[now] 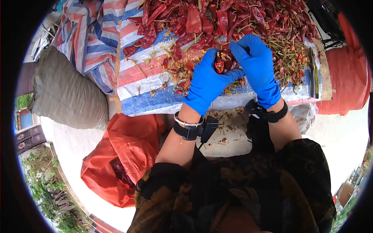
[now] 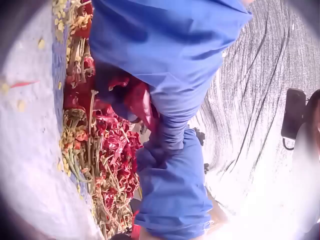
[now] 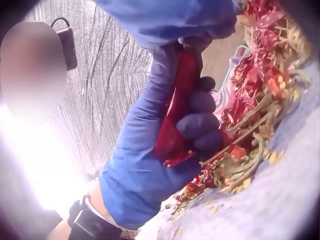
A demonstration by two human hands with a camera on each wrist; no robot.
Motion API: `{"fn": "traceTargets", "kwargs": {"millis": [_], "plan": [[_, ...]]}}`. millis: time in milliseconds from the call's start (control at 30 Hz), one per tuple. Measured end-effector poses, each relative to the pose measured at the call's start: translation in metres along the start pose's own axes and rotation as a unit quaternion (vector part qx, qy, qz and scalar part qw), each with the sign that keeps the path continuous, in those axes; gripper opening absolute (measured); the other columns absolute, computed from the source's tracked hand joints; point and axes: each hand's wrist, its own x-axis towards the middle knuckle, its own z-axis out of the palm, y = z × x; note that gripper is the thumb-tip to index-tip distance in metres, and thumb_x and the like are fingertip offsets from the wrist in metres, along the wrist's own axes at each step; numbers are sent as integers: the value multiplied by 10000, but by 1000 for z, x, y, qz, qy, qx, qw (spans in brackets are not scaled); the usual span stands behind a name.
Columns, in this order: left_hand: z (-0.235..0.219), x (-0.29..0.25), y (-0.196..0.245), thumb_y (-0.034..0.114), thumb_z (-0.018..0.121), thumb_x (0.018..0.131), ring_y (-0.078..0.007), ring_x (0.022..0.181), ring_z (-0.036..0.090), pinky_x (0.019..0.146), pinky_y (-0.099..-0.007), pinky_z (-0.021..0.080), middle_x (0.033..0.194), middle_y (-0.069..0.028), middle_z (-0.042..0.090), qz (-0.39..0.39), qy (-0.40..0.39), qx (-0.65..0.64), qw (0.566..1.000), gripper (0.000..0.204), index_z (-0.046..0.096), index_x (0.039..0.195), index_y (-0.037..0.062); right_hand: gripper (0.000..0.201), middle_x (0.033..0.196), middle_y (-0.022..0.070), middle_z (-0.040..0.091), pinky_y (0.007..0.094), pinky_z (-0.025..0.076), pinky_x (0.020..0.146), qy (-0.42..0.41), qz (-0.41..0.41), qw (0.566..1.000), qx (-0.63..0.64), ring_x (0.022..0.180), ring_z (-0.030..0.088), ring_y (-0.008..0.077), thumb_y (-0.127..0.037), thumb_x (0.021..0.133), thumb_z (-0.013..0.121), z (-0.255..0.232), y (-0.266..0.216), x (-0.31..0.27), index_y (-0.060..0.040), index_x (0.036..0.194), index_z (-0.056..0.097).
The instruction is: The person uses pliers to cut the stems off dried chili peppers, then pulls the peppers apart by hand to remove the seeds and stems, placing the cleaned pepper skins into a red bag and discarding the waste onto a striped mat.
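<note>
Both hands wear blue gloves and meet over the near part of the striped sheet. The left hand point(image 1: 210, 79) has its fingers curled round a red dried chili point(image 1: 220, 64), whose long body point(image 3: 177, 112) lies along the palm in the right wrist view. At the chili's other end, the right hand point(image 1: 257, 66) pinches with thumb and fingertips; its fingertips are partly hidden. In the left wrist view, the left hand point(image 2: 165, 50) covers much of the chili point(image 2: 140, 102), and the right hand point(image 2: 172, 185) touches it from below.
Red chilies point(image 1: 194, 19) heap at the table's back. Stems and seeds point(image 1: 289, 62) lie right, beside a dark long tool point(image 1: 313, 73). A red bag point(image 1: 132, 147) and a grey sack point(image 1: 70, 91) stand left; another red bag point(image 1: 345, 79) is at right.
</note>
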Motion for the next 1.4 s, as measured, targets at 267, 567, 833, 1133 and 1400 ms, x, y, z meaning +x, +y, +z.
{"fn": "traceTargets", "kwargs": {"millis": [267, 567, 833, 1133, 1400], "plan": [[-3, -1, -7, 110, 738, 676, -209, 782, 598, 728, -301, 480, 880, -127, 619, 133, 71, 185, 971, 408, 546, 1022, 12, 128, 632, -6, 531, 231, 384, 523, -30, 40, 989, 136, 584, 447, 63, -140, 779, 639, -2, -3, 3, -41, 731, 574], [-1, 2, -17, 30, 705, 697, -192, 769, 599, 693, -314, 479, 886, -117, 623, 317, 103, 180, 925, 349, 553, 1011, 27, 119, 651, -23, 533, 192, 291, 465, -90, 344, 767, 534, 517, 384, 44, -168, 803, 625, -3, -1, -1, -62, 755, 597], [3, -2, 20, 107, 616, 813, -93, 552, 526, 476, -229, 383, 676, -16, 585, -162, -30, -264, 950, 205, 570, 997, 28, 119, 731, -3, 593, 175, 303, 495, -23, 147, 904, 401, 530, 391, 30, -166, 825, 595, -9, -6, -2, -71, 759, 568], [-5, -1, 11, 363, 417, 909, -68, 395, 269, 439, -227, 219, 474, 45, 295, -168, -219, -531, 801, 367, 470, 697, 68, 146, 833, 0, 611, 202, 422, 645, -173, 121, 914, 347, 756, 518, 45, -153, 843, 583, -14, -12, 0, -44, 936, 613], [-10, -4, 6, 334, 481, 886, -68, 388, 284, 420, -241, 224, 486, 37, 328, -157, -297, -461, 821, 299, 466, 741, 73, 128, 740, -6, 594, 191, 377, 560, -99, 167, 908, 370, 629, 496, 40, -151, 816, 600, -14, -13, -12, -58, 901, 624]]}}
